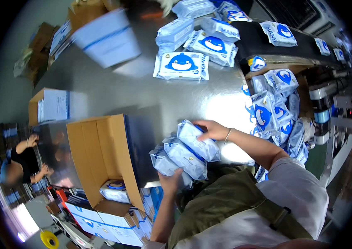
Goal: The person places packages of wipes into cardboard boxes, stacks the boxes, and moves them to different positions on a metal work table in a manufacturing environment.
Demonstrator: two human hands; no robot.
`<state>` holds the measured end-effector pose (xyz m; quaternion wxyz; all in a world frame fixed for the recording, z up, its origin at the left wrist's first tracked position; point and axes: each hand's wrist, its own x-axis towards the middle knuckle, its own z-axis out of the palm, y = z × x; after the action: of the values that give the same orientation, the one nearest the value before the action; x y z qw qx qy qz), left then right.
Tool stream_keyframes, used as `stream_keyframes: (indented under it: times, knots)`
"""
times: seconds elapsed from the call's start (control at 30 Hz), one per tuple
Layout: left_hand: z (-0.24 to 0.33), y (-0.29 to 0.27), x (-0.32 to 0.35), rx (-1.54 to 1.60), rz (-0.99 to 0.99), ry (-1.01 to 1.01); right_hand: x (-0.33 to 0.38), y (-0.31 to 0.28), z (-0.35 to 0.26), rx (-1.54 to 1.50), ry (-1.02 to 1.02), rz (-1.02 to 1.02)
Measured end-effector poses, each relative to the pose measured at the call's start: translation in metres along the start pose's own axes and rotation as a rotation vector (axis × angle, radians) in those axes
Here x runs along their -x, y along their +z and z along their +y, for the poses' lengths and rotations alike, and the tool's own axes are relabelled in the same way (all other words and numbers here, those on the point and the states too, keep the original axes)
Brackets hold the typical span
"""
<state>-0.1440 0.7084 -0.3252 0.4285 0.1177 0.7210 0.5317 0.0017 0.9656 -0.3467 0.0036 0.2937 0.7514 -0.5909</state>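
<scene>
Three white-and-blue soft packs (185, 153) stand side by side on edge at the near rim of a shiny metal table (126, 89). My left hand (171, 179) presses the near end of the stack from below. On its far end rests my right hand (210, 129), with a thin bracelet on the wrist. Both hands squeeze the stack between them. Just to the left, an open cardboard box (101, 153) hangs off the table edge, with one pack (115, 189) lying at its bottom.
More packs lie flat at the far side of the table (182, 64), on a black conveyor belt (259, 41), and heaped in a bin (275, 108) to the right. Cardboard cartons (51, 106) and a white box (107, 39) sit at left. Another person (24, 159) works at far left.
</scene>
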Motion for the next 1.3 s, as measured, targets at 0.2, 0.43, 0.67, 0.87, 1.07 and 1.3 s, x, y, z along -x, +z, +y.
stream_keyframes:
  times: [0.2, 0.43, 0.67, 0.87, 1.07, 1.3]
  knots:
    - [-0.006, -0.014, -0.002, 0.065, -0.004, -0.208, -0.133, -0.109, -0.037, 0.920, -0.261, 0.658]
    - [-0.015, -0.025, -0.002, 0.335, -0.032, -0.374, -0.082, -0.120, -0.012, 0.400, -0.057, 0.320]
    - [-0.008, -0.028, 0.009, 0.347, -0.115, -0.344, 0.053, -0.025, 0.047, -0.850, 0.233, 0.122]
    - [0.071, -0.028, 0.057, 0.478, -0.047, 0.078, 0.058, -0.081, -0.029, -0.761, -0.065, 0.213]
    - [0.109, -0.129, 0.072, 0.403, 0.241, 0.487, -0.063, -0.065, -0.184, -0.458, -0.640, 0.238]
    - [0.069, -0.188, -0.018, -0.227, 0.696, -0.091, -0.259, 0.077, -0.250, 0.689, -0.605, -0.141]
